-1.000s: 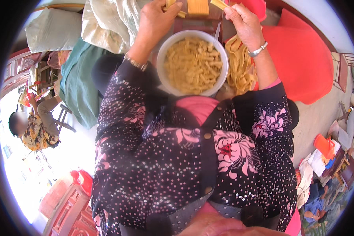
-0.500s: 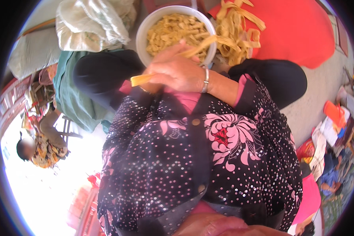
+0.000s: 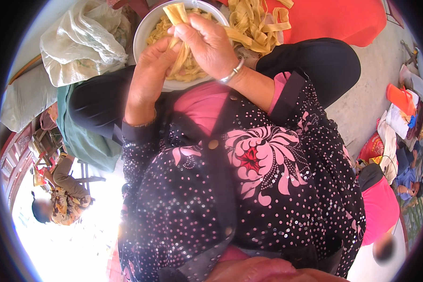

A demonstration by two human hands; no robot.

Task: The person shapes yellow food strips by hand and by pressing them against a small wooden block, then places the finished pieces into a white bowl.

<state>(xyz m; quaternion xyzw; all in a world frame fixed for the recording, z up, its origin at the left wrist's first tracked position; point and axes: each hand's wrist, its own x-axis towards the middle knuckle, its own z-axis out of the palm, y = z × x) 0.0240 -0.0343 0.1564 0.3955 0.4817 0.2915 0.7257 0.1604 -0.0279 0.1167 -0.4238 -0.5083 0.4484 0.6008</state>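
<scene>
Over a white basin [image 3: 141,40], both my hands grip a flat, straw-coloured strip [image 3: 176,14]. My left hand [image 3: 150,70] pinches its lower part between thumb and fingers. Just above it on the right, my right hand [image 3: 207,44] is closed round the strip, whose folded end sticks up past the fingers. A length of the same material runs from beside my right hand toward a tangled pile of long strips [image 3: 254,23]. The basin holds several pale yellow pieces [image 3: 185,73], partly covered by my hands. A metal bracelet is on my right wrist.
A red cloth [image 3: 329,21] lies beside the pile. At far left is a whitish sack [image 3: 84,42], with green cloth [image 3: 82,127] below it. My bent knees flank the basin. Other people sit at both sides, one in patterned clothing [image 3: 66,204], one in pink [image 3: 380,202].
My hands, crossed low before, have moved up over the basin. My left hand has come out from beneath the right, and the strip's end now points up instead of left. The view has shifted.
</scene>
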